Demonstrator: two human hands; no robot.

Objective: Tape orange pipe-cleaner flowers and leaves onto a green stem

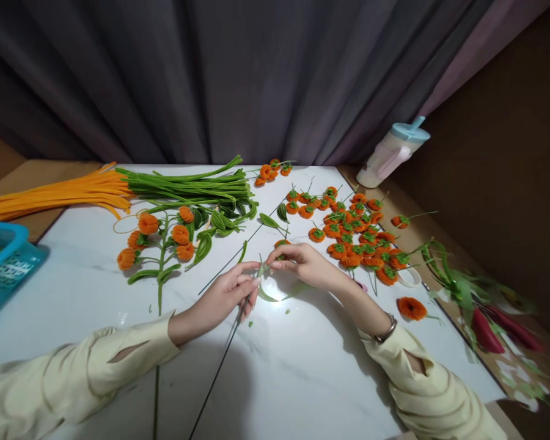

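Observation:
My left hand (231, 292) is closed on a long thin dark stem (220, 365) that slants down toward the bottom edge. At the stem's top, a small green piece (261, 269) shows between my hands. My right hand (300, 264) pinches beside that tip, its fingertips close to the left ones; what it grips is too small to tell. A pale green ribbon (271, 298) curves below the fingers onto the white table (302, 366). Just behind my right hand sits an orange pumpkin-like piece (282, 243), partly hidden.
Orange pieces with green tops (348, 232) cover the right; a branch with orange pieces (163, 256) lies left. Behind are green stems (187, 186) and orange stems (73, 192). A blue basket (9, 263), a tumbler (392, 153) and red-handled pliers (486, 330) stand or lie around the edges.

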